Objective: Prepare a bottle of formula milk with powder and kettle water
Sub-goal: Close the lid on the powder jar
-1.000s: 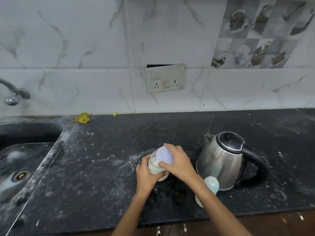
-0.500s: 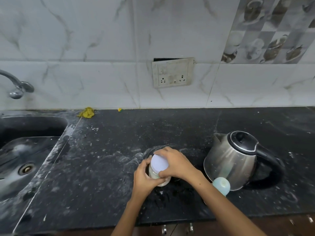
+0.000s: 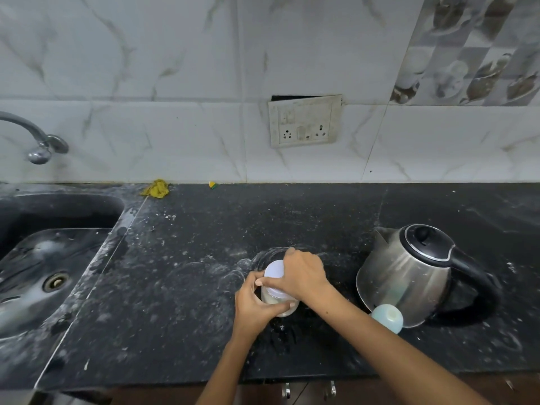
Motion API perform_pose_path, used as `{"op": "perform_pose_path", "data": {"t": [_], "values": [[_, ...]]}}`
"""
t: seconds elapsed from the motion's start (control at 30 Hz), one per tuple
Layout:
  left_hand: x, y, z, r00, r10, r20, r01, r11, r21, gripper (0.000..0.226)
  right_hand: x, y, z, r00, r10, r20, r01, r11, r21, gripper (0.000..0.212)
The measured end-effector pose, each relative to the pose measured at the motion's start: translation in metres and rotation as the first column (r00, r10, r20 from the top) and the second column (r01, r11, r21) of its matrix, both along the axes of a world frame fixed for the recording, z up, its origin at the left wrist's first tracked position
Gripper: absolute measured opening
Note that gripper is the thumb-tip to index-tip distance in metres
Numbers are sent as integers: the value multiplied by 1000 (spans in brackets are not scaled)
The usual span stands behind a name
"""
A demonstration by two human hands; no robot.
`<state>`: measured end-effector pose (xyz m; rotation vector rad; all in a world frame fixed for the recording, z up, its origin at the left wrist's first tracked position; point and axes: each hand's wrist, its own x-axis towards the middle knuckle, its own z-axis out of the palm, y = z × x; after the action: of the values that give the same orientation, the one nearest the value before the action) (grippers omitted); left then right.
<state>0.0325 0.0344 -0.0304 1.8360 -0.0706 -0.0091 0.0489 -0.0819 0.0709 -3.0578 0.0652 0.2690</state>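
A small clear jar (image 3: 279,302) of whitish powder stands on the black counter (image 3: 181,287) in the middle of the view. My left hand (image 3: 253,302) grips the jar's side from the left. My right hand (image 3: 304,276) grips the pale lilac lid (image 3: 274,273) on top of the jar. A steel kettle (image 3: 409,273) with a black lid and handle stands to the right. A pale blue baby bottle (image 3: 387,318) stands in front of the kettle, partly behind my right forearm.
A dark sink (image 3: 43,258) with a drain and a tap (image 3: 35,138) lies at the left. A yellow rag (image 3: 156,189) sits by the wall. A wall socket (image 3: 304,121) hangs above the counter. White powder dusts the counter.
The lid has come down from a tilted position above the jar onto its top. The camera has shifted so that the scene sits further right.
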Motion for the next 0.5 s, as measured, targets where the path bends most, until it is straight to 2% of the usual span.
{"op": "perform_pose_path", "data": {"t": [0.07,0.1,0.17,0.2,0.27,0.3,0.4,0.43,0.5], "values": [[0,0,0,1000,-4,-7,4,1000,-6,62,-1,-8,8,1000,-23,-16,22,996,-89,79],[1,0,-1,1000,-6,-16,6,1000,-10,64,-1,-14,11,999,-30,-24,28,996,-85,78],[2,0,-2,1000,-8,-22,7,1000,-14,68,-2,-26,12,998,17,-60,-16,1000,22,68],[2,0,-3,1000,-4,-21,3,1000,-11,69,-3,-30,12,990,101,-101,-92,991,96,69],[3,1,-4,1000,-5,-17,5,1000,-5,70,-7,-28,10,947,266,-179,-221,946,237,93],[3,1,-5,1000,-8,-18,8,1000,-5,71,-9,-25,8,937,297,-185,-255,941,223,93],[3,0,-4,999,1,-37,-1,1000,-8,70,-4,-16,14,981,185,-52,-187,982,-19,56],[2,0,-4,999,2,-43,-3,1000,-11,70,-2,-15,17,993,116,-13,-117,992,-49,58],[2,0,-4,999,4,-47,-4,1000,-13,69,1,-20,18,997,58,45,-58,998,-7,66]]}}
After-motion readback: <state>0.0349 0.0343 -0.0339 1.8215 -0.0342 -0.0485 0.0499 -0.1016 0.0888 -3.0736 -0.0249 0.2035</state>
